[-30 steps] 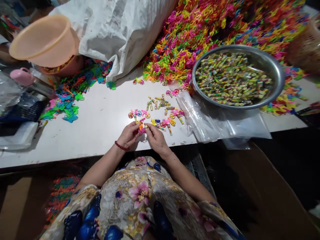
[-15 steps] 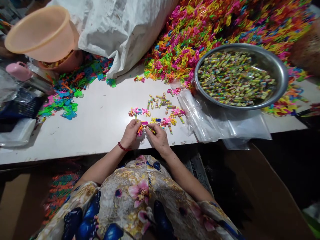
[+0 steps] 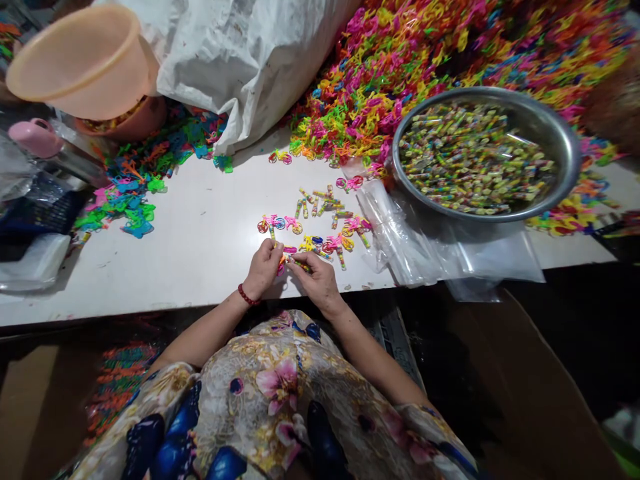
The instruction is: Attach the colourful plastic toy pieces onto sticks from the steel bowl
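One long white table (image 3: 175, 220) is stretching before us, and we are working at its near edge. A huge heap of bright plastic pieces (image 3: 400, 60) is covering its far right part, and a crumpled white sack (image 3: 225, 53) is slumping to the left of that. In front of the heap, a steel basin (image 3: 573, 157) is holding a mass of small printed tubes (image 3: 470, 160), while a peach plastic tub (image 3: 110, 83) is resting tilted above a darker tub (image 3: 145, 123) at the far left. Clear plastic bags (image 3: 405, 247) are lying along the basin's near side.

Our left hand (image 3: 263, 270) (we are wearing a dark red beaded bracelet (image 3: 249, 296) on that wrist) is pinching a small orange-and-pink plastic toy (image 3: 282, 261) over the table's near edge. Our right hand (image 3: 320, 280) is grasping a single tube (image 3: 303, 266), partly hidden by the fingers, its tip pointing towards the toy; we are not managing to tell whether the two are touching. Just beyond our hands, colourful toy bicycles (image 3: 273, 222) are lying scattered, and loose tubes (image 3: 325, 200) are lying among and behind them.
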Tool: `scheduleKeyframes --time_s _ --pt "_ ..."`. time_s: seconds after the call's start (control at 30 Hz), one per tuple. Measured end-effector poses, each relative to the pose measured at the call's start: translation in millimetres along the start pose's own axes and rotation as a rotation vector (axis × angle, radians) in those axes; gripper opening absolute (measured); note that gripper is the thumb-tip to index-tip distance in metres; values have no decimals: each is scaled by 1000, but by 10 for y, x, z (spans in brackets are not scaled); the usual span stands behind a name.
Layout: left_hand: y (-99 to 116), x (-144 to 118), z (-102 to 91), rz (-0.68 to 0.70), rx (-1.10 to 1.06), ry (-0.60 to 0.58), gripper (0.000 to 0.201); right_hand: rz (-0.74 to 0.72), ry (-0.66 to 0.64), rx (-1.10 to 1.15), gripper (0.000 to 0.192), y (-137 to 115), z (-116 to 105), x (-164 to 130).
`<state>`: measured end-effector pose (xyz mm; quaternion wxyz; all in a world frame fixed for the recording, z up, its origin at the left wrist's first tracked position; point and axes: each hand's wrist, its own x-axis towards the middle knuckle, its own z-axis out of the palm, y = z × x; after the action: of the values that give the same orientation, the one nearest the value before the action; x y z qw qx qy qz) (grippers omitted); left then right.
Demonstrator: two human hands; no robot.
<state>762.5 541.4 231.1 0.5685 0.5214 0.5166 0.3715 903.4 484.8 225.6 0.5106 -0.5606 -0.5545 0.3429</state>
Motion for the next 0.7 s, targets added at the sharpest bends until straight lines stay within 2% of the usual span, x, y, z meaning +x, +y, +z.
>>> scheduleKeyframes --time_s 0.13,0.3,0.5,0.57,0.7 --pt "23 14 -28 -28 61 -8 33 -11 -28 29 25 -17 -2 -15" --pt "-3 33 -32 -68 68 -32 35 -73 -38 -43 19 -84 37 -56" --pt "-28 12 21 -36 69 -33 37 -110 -54 -113 20 -117 75 -103" --pt "8 44 10 13 139 -19 37 -101 -56 -137 21 -71 38 -95" --pt "94 271 -102 252 360 148 21 -164 -34 -348 20 84 -120 10"
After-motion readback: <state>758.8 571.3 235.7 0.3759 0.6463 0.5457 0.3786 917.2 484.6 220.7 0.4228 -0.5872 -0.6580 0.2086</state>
